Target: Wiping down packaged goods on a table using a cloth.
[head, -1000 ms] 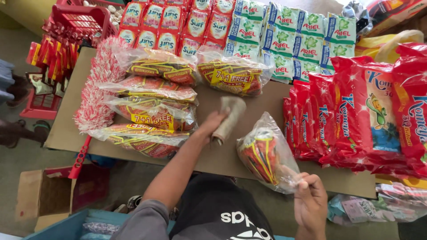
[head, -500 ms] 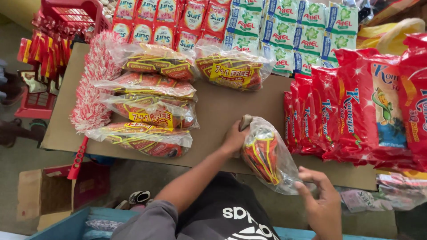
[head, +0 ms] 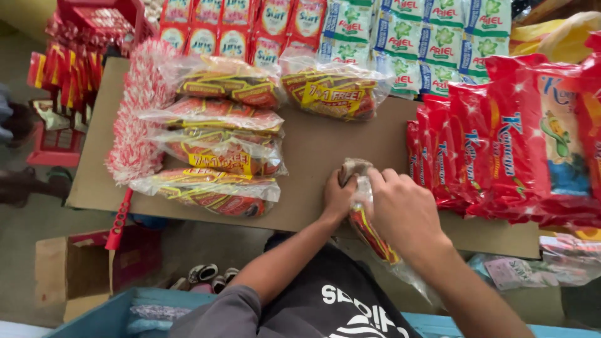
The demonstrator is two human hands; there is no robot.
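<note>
Right hand (head: 404, 213) hides most of the clear sachet bag (head: 369, 228)

Brown cardboard sheet (head: 313, 150) serves as work surface, lying flat. On it at left, a red-white striped bundle (head: 134, 119) along the edge, beside it four clear bags of red-yellow packets (head: 219, 153) laid in a column, overlapping. Fifth similar bag (head: 335, 91) lies near the far edge, centre. Right side: row of red snack bags (head: 501, 150) overlapping, spilling past the sheet's right edge. Near the front edge a clear bag of sachets (head: 369, 219) rests partly on the cardboard, both hands on it. Strips of small sachets (head: 375, 31) touch the far edge.
</note>
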